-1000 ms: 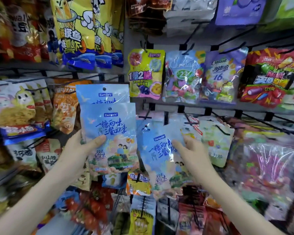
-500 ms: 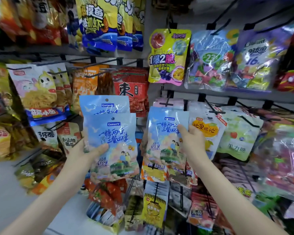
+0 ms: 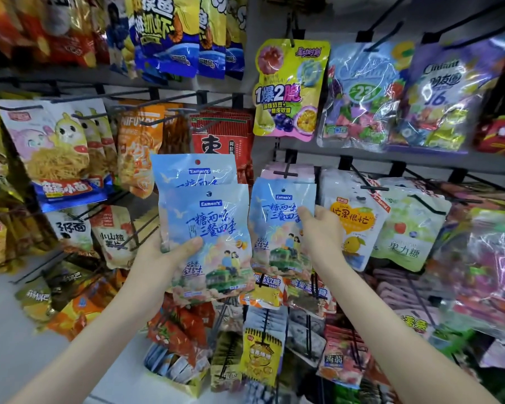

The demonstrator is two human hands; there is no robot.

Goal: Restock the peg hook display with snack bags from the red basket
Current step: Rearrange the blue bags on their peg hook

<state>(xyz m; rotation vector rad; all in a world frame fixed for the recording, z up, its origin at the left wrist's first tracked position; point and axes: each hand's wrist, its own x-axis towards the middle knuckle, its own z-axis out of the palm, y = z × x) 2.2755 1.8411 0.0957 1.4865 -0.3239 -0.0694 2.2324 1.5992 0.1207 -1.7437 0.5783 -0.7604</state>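
Three blue bags (image 3: 207, 223), one half-hidden

Shop aisle: black peg hooks (image 3: 286, 172) on grey wall panels, densely hung with packaged snack bags (image 3: 292, 88).

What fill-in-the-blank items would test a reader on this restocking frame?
The left hand grips ___ blue Eamen's bags. The right hand holds a third Eamen's bag in front of peg-hung bags coloured ___. The clear candy bag beside the yellow-green bag shows the number ___.
Missing: two; pink; 23.
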